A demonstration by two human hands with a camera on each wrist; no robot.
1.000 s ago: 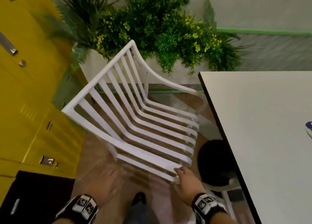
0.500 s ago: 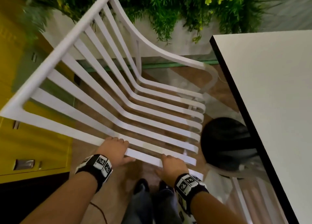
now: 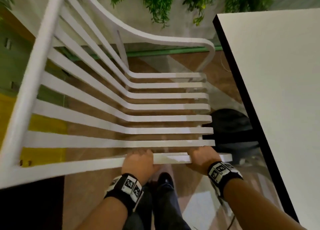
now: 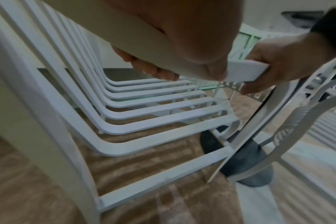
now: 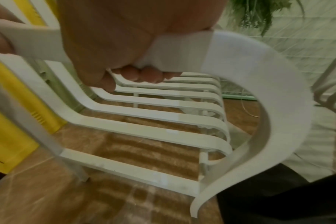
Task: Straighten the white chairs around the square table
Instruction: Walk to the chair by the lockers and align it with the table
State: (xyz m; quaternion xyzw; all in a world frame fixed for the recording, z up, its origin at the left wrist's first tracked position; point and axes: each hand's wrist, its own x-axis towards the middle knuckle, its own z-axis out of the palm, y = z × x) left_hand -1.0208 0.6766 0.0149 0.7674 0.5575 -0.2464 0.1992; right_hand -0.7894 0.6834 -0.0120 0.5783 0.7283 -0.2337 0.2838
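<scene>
The head camera looks steeply down on the white chair (image 3: 138, 118); both wrist cameras peer close from beneath its near armrest (image 4: 246, 71), sharing the seat slats (image 5: 153, 115).

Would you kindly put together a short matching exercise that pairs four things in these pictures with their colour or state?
Things:
1. chair
2. table
3. left hand
4. cabinet

Descriptions:
A. yellow
B. grips the near armrest
C. white top with a black edge
D. white, with a slatted seat and back

Pairs: 1-D, 2-C, 3-B, 4-A
</scene>
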